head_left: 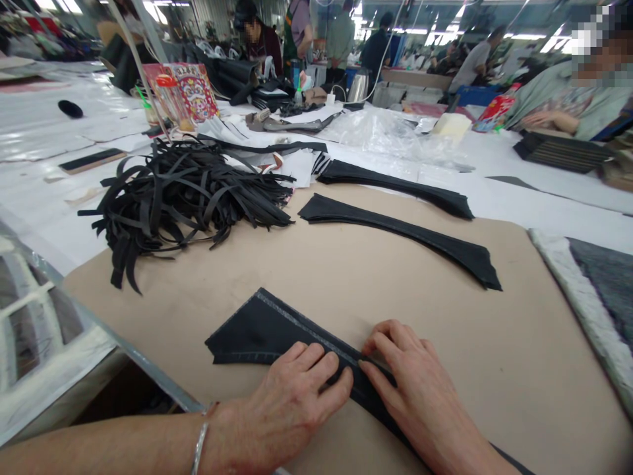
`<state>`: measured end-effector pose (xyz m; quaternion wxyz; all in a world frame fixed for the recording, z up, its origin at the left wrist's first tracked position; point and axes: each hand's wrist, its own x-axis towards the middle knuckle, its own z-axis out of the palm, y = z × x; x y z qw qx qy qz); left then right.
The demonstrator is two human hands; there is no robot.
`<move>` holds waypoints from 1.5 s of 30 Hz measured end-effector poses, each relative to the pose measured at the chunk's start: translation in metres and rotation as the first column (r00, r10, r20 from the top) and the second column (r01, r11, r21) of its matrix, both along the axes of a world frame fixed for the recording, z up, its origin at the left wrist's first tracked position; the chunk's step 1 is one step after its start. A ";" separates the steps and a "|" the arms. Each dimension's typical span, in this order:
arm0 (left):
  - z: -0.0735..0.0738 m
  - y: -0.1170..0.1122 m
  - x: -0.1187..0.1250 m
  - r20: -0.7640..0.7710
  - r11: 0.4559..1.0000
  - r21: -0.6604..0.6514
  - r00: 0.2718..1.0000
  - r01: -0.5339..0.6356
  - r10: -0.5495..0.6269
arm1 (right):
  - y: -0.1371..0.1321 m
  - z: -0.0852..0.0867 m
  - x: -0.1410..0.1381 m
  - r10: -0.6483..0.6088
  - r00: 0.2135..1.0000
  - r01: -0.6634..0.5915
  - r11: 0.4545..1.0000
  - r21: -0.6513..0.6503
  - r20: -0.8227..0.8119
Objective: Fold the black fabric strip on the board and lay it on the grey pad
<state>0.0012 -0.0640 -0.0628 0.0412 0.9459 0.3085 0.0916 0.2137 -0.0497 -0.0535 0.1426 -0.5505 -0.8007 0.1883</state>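
A long black leather-like strip [252, 326], wide at its left end and narrow in the middle, lies slantwise on the beige board [475, 356]. A pale grey line runs along its upper edge. My left hand [297, 396] presses on its middle with curled fingers, the thumb close to the index finger. Farther right, my right hand [413, 376] pinches the strip's upper edge between thumb and fingers. The strip's right part runs beneath my right hand and forearm. Beyond my hands are two similar shaped black pieces, a nearer one [400, 232] and a farther one [390, 182], apparently stacked.
A tangled heap of narrow black strips [192, 198] lies at the board's upper left. Behind stand a red patterned box [200, 92], clear plastic wrap [380, 135] and a metal kettle [360, 86]. At right, a co-worker [564, 99] sits by stacked dark pieces [564, 150].
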 end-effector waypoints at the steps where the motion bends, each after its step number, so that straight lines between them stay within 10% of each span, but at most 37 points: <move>1: 0.000 0.000 0.000 -0.002 1.000 0.000 1.000 0.003 -0.003 | 0.000 0.000 0.000 0.001 1.000 -0.001 1.000 -0.002 0.004; 29: -0.002 -0.002 0.000 -0.007 1.000 0.020 1.000 -0.017 0.017 | 0.006 -0.006 0.001 0.020 0.999 -0.020 1.000 0.012 0.031; 45: 0.011 0.009 -0.017 0.167 0.981 -0.065 0.967 -0.184 0.192 | 0.004 -0.016 0.000 0.072 0.992 -0.101 0.950 0.295 0.106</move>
